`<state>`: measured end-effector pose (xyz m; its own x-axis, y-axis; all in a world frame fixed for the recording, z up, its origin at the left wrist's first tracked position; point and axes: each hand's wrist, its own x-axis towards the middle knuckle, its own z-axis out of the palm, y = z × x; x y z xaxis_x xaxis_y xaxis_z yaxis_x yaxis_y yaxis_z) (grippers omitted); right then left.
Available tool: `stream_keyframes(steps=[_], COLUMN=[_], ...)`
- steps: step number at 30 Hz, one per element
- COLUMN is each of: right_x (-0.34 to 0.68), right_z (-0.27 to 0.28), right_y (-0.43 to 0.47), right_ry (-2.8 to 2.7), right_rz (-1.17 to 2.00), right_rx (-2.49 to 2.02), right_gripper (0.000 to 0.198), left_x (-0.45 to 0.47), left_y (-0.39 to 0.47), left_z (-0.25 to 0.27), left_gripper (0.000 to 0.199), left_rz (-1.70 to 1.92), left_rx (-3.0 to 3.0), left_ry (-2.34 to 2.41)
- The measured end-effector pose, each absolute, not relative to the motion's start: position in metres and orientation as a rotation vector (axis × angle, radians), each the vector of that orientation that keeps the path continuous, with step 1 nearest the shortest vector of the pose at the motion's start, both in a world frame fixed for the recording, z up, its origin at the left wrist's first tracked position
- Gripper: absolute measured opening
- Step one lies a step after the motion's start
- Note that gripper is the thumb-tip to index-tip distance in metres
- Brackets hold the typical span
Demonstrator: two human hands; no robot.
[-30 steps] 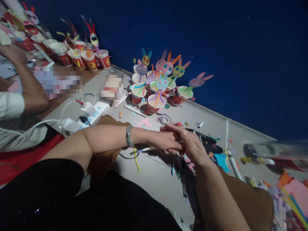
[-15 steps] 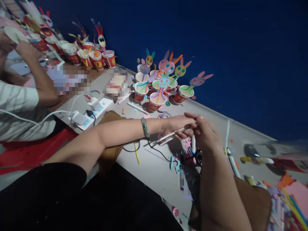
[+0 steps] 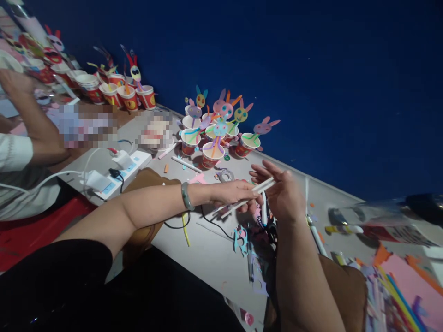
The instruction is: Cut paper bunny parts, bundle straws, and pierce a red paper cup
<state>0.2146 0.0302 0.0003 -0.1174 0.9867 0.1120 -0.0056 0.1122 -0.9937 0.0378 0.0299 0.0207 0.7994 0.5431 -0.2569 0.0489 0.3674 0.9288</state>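
My left hand, with a green bangle at the wrist, is closed around a few thin white sticks held above the table. Whether they are rolled paper or straws I cannot make out. My right hand is open at the sticks' far ends, fingers stretched out and apart; whether it touches them is unclear. Under the hands lie cut paper scraps, among them a light-blue cut-out. A roll of clear tape rests just behind my left hand.
Red paper cups with paper rabbit figures, such as one cup, stand along the blue wall. A power strip with cables lies at left, beside a co-worker's arm. Coloured paper is piled at lower right.
My right hand has opened and spread its fingers, where it was closed at my left fingertips. The sticks now slant up towards its palm. The whole view has shifted slightly.
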Motion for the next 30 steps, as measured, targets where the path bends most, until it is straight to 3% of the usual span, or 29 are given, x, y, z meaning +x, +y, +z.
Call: stream_keyframes(steps=[8,15,21,30], right_x=[0.204,0.219,0.217,0.215], right_z=[0.004,0.002,0.011,0.016], right_y=[0.017,0.024,0.021,0.016], right_ry=[-1.437,-1.438,-1.533,-1.379], right_rz=[1.289,1.242,1.227,1.079], right_rx=[-1.237,-1.202,-1.179,-1.115], right_gripper=[0.062,0.037,0.036,0.026], left_x=[0.038,0.033,0.036,0.03], left_y=[0.027,0.039,0.042,0.034], left_z=[0.016,0.019,0.008,0.022], left_gripper=[0.036,0.029,0.01,0.013], left_rz=[0.274,0.344,0.466,0.538], left_rx=[1.174,1.036,0.965,0.956], left_ry=[0.562,0.549,0.561,0.543])
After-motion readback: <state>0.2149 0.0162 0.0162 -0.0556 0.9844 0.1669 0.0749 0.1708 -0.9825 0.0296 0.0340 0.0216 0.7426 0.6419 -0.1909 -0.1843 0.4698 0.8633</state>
